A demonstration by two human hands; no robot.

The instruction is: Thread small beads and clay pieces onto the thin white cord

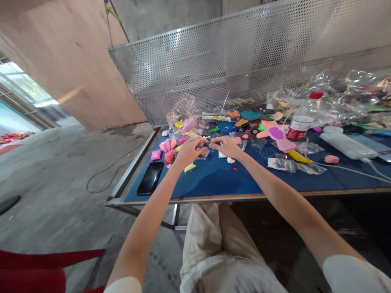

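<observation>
My left hand is over the blue tabletop with its fingers curled, close to small packets of coloured clay. My right hand faces it, thumb and fingers drawn together in a pinch. The fingertips of both hands nearly meet; whatever they hold between them is too small to make out. A thin straight rod slants up just behind the fingertips; I cannot tell whether a hand touches it. White clay pieces lie beneath my right wrist. Behind the hands sits a blue clay figure with eyes.
A black phone lies at the table's left corner. To the right are a red-capped plastic bottle, a white cabled device, a yellow piece and crumpled clear bags. A perforated metal panel stands along the back.
</observation>
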